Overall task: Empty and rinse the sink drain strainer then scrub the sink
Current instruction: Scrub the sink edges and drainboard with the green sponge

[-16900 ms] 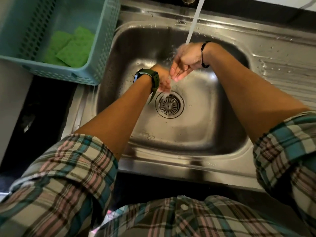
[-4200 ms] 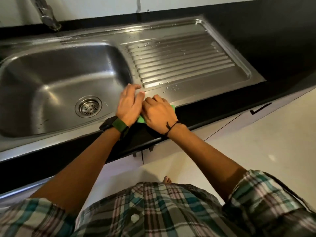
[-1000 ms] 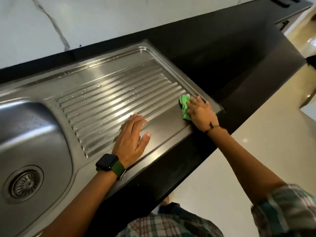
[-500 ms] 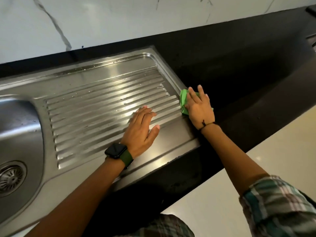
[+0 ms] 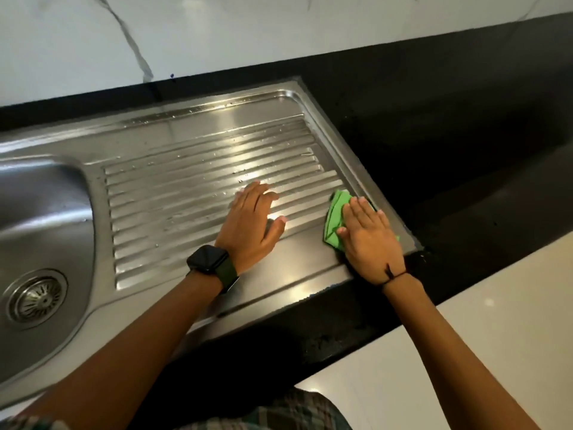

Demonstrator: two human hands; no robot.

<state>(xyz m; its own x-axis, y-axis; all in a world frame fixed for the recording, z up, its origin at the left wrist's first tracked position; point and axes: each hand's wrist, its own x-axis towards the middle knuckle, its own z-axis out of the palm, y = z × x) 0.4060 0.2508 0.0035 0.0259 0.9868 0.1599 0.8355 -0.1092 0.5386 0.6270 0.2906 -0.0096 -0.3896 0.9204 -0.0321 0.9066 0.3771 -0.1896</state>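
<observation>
We press the green scrub pad (image 5: 336, 218) flat under our right hand (image 5: 370, 243), fingers straight, at the drainboard's (image 5: 192, 187) right corner; our left hand (image 5: 251, 228) rests open on the ribs. Scrub along the grooves, firmly. The strainer (image 5: 37, 297) sits in the basin.

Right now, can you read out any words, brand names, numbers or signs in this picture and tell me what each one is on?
No text can be read anywhere in this view.
Smartwatch on the left wrist: screen dark, showing nothing.
Drainboard and drain strainer: bare steel, no stamp or brand visible.
Green scrub pad under the right hand: no label visible.
Marble wall: only grey veins, no writing.
</observation>
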